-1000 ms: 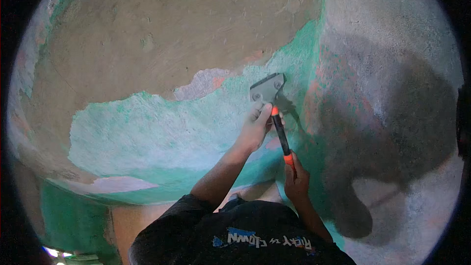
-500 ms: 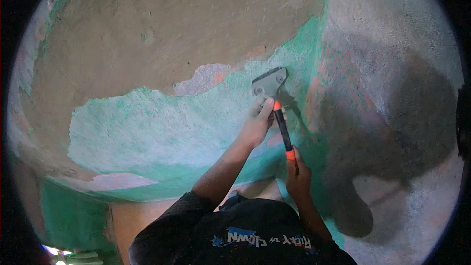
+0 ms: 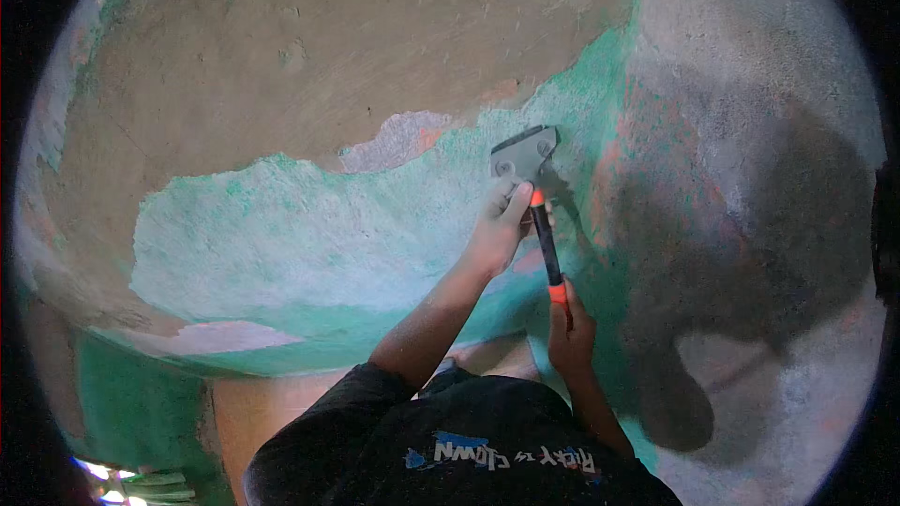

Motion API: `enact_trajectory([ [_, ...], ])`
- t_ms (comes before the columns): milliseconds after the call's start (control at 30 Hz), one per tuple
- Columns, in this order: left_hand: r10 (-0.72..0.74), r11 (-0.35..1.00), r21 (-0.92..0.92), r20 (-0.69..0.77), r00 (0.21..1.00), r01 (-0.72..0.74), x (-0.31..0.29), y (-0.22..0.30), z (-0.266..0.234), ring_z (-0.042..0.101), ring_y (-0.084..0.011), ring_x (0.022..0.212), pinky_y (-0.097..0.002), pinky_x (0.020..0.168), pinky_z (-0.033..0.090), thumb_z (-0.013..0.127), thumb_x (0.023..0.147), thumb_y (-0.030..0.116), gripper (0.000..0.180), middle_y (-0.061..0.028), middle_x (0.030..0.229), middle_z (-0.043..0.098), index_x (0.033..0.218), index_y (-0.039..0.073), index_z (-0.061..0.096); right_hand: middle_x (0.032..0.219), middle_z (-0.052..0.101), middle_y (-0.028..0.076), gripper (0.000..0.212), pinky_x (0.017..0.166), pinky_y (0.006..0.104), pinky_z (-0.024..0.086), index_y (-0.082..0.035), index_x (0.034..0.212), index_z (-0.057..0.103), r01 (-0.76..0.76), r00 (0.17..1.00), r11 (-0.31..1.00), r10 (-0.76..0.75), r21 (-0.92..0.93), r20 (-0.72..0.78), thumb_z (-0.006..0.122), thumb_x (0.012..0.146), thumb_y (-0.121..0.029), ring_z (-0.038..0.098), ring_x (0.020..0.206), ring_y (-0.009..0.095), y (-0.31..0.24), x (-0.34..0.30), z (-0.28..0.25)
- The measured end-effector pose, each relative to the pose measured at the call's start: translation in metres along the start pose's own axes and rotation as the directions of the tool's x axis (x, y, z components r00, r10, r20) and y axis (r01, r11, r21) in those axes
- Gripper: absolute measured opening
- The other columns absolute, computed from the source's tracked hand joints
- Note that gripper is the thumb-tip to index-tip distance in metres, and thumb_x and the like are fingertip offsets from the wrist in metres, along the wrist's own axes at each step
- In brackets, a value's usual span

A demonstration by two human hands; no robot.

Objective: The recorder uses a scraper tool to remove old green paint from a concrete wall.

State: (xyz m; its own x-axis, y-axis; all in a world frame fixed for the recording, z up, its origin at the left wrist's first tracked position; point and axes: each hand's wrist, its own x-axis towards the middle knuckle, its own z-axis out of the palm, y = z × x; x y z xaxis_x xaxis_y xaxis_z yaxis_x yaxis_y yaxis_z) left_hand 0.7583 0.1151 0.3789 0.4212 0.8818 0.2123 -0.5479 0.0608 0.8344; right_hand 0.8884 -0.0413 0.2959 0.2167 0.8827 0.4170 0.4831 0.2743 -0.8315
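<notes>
A long-handled scraper (image 3: 547, 244) with a black and orange handle and a wide grey metal head is held in both hands. My left hand (image 3: 502, 225) closes round the upper end, just below the head. Lower down, my right hand (image 3: 571, 335) wraps round the handle's orange end. The head's blade edge is up against a patch of worn green and whitish paint (image 3: 281, 244) on the wall, though I cannot tell how firmly it presses. Above this patch spreads bare grey-brown plaster (image 3: 309, 56) with a ragged paint edge.
At right, another wall face (image 3: 750, 66) meets the painted one in a corner and carries a dark shadow of me. An orange-tan surface (image 3: 246, 412) shows below the paint. Bright slatted shapes (image 3: 141, 487) lie at the lower left.
The scraper and both hands appear slightly farther right in the picture, but the wall has shifted similarly. Their grip looks the same.
</notes>
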Motion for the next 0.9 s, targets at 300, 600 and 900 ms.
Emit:
enact_trajectory([
  [300,0.01,1.0,-0.001,-0.005,1.0,-0.01,-0.001,0.003,0.004,0.065,-0.0163,0.082,-0.0335,0.078,0.054,0.05,0.105,0.033,0.022,-0.0051,0.093,0.064,0.108,0.011,0.053,0.077,0.064,0.013,0.048,0.059,0.032,0.047,0.001,0.143,0.048,0.106,0.99,0.994,-0.107,-0.02,-0.089,0.05,0.102,-0.024,0.061,0.064,0.018,0.003,-0.001,0.007],
  [600,0.003,1.0,-0.011,-0.064,0.998,-0.003,0.003,0.014,0.015,0.064,-0.0212,0.082,-0.0369,0.078,0.054,0.049,0.105,0.031,0.023,-0.0088,0.095,0.062,0.109,0.009,0.05,0.078,0.063,0.015,0.051,0.062,0.0338,0.049,0.001,0.142,0.048,-0.111,0.994,0.994,0.111,-0.011,0.022,0.051,0.102,-0.03,0.063,0.067,0.021,-0.012,0.005,-0.001],
  [900,-0.019,1.0,-0.02,-0.033,0.999,0.019,0.001,0.001,-0.001,0.064,-0.0211,0.084,-0.0372,0.078,0.054,0.048,0.106,0.032,0.024,-0.0085,0.093,0.061,0.107,0.008,0.051,0.085,0.065,0.015,0.049,0.062,0.0343,0.05,0.0,0.142,0.048,0.0,1.0,1.0,0.001,0.028,-0.027,0.05,0.102,-0.027,0.062,0.068,0.022,0.0,0.0,0.004],
])
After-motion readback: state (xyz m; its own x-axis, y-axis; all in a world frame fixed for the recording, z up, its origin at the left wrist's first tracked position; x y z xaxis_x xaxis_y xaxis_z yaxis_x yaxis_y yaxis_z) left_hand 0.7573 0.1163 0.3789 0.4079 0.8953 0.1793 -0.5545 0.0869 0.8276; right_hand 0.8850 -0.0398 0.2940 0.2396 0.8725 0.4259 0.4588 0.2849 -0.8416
